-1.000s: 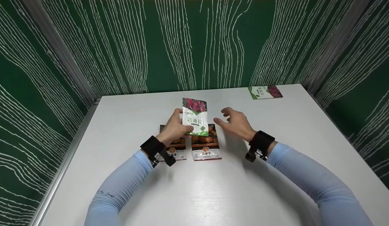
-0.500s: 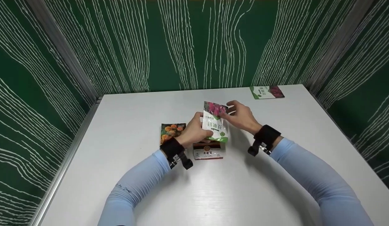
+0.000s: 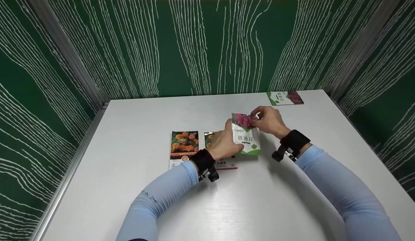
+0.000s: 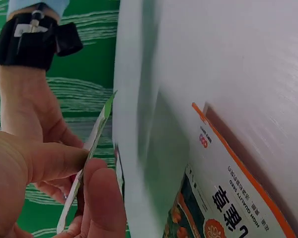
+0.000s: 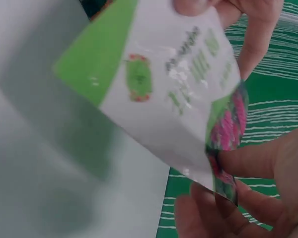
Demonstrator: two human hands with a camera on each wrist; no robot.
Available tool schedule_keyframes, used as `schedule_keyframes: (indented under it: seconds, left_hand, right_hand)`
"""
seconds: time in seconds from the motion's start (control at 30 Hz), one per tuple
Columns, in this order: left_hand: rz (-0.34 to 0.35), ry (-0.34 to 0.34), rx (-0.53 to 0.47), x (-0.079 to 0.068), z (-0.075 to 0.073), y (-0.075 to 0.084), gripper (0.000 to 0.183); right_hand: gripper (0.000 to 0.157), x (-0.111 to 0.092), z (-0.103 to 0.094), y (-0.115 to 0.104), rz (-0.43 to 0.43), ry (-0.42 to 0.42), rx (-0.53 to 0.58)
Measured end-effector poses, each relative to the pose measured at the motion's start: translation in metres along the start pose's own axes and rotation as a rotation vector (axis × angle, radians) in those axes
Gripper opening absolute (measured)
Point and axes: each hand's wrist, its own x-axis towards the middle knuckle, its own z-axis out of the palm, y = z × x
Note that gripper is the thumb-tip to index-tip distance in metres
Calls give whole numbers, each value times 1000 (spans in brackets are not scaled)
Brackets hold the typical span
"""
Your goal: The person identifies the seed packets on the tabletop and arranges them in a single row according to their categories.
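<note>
My left hand [image 3: 224,145] pinches a white-and-green seed packet [image 3: 246,138] with pink flowers on top, thumb at its lower left. The right hand [image 3: 269,121] pinches the same packet's upper right corner, where thumb and fingers [image 5: 256,161] bend the flowered strip in the right wrist view. The packet is raised over the table and tilted; the left wrist view shows it nearly edge-on. Under the left hand lies an orange-flower seed packet [image 3: 227,164], partly hidden by that hand. Another orange-flower packet [image 3: 184,142] lies to its left, its lower part behind the left wrist.
A second white-and-green packet [image 3: 281,98] lies sideways at the back right of the white table [image 3: 137,134]. Green walls [image 3: 180,50] with white wavy lines stand at the back and both sides. Black camera straps [image 3: 294,142] sit on the wrists.
The left hand has carried the pink-flower packet rightward from above the orange-flower packets. The right hand, free at first, has come to its top right corner and now pinches it.
</note>
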Motion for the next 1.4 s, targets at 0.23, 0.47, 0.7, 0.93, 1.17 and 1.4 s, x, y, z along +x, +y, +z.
schedule_keyframes:
  seconds: [0.23,0.47,0.7,0.93,1.17,1.4]
  left_hand:
    - [43,-2,200,8,15,5,119]
    - [14,-75,347,11,25,11,104]
    - [-28,-105,399,16,35,14,87]
    - [-33,-142,456,22,38,15,46]
    - [-26,-182,472,24,36,15,40]
    - [14,-179,519,23,32,16,35]
  right_hand:
    - [28,1,-4,8,19,-31,-18]
    - [27,0,-1,15,41,-59,-85]
    - [30,2,5,26,82,-93,-114]
    - [33,-1,11,33,106,-135,-135]
    - [35,-3,18,36,99,-148,-199]
    - [35,-3,18,36,96,-142,-264]
